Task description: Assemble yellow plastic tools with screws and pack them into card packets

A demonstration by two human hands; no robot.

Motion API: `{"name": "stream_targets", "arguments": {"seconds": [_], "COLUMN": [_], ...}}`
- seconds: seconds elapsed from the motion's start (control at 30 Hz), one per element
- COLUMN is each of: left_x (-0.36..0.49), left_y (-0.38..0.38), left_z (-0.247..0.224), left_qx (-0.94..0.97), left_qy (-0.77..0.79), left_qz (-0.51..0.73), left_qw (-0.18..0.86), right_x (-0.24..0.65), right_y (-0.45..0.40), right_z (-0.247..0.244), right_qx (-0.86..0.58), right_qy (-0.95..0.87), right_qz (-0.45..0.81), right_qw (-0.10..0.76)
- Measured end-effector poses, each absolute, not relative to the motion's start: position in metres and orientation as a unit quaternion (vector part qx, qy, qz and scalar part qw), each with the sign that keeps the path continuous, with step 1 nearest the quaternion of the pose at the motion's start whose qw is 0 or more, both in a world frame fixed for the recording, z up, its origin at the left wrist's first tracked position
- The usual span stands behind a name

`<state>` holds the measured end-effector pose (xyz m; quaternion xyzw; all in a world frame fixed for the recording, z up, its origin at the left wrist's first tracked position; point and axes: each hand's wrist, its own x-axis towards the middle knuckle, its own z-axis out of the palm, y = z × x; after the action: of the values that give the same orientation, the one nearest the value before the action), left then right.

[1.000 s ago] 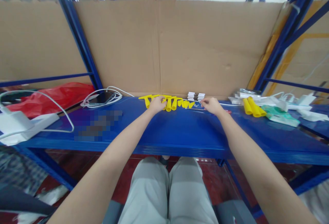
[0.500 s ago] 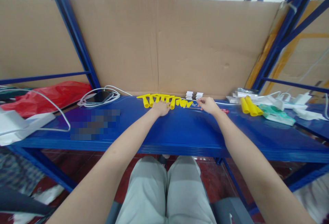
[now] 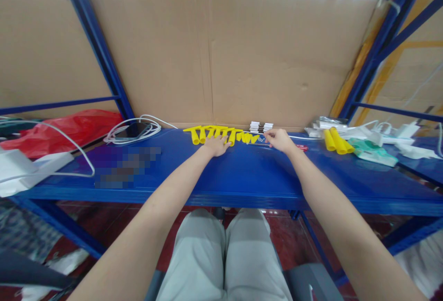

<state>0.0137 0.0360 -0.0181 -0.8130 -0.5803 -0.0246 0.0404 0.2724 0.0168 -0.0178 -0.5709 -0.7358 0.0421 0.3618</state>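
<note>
Several yellow T-shaped parts (image 3: pixel 195 136) stand in a row at the back of the blue table. My left hand (image 3: pixel 217 145) lies at the front of that row, palm down with its fingers spread. Small yellow pointed pieces (image 3: pixel 247 138) sit to the right of the row. Beside them my right hand (image 3: pixel 277 139) has its thumb and fingertips pinched; anything between them is too small to make out. White blocks (image 3: pixel 255 127) are just behind my right hand. A screwdriver with a red handle (image 3: pixel 302 147) lies by it, partly hidden.
Yellow tubes (image 3: pixel 337 142), a green packet (image 3: pixel 373 152) and white adapters lie to the right. A coiled white cable (image 3: pixel 152 128), a red bag (image 3: pixel 74 130) and a white power strip are left. Cardboard (image 3: pixel 242 61) closes the back.
The fingers of my left hand look slightly more spread. My right hand has barely moved, its fingertips still together.
</note>
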Motion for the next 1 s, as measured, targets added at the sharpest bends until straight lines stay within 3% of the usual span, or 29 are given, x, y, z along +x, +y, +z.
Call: {"name": "stream_targets", "arguments": {"seconds": [0.8, 1.0], "left_x": [0.016, 0.013], "left_y": [0.037, 0.04], "left_z": [-0.011, -0.014], "left_qx": [-0.803, -0.807], "left_qy": [-0.595, -0.586], "left_qz": [-0.025, -0.072], "left_qw": [-0.015, 0.029], "right_x": [0.266, 0.267], "right_y": [0.011, 0.012], "right_z": [-0.014, -0.015], "right_qx": [-0.577, -0.572], "right_qy": [-0.727, -0.731], "right_qz": [0.059, 0.055], "right_qw": [0.366, 0.369]}}
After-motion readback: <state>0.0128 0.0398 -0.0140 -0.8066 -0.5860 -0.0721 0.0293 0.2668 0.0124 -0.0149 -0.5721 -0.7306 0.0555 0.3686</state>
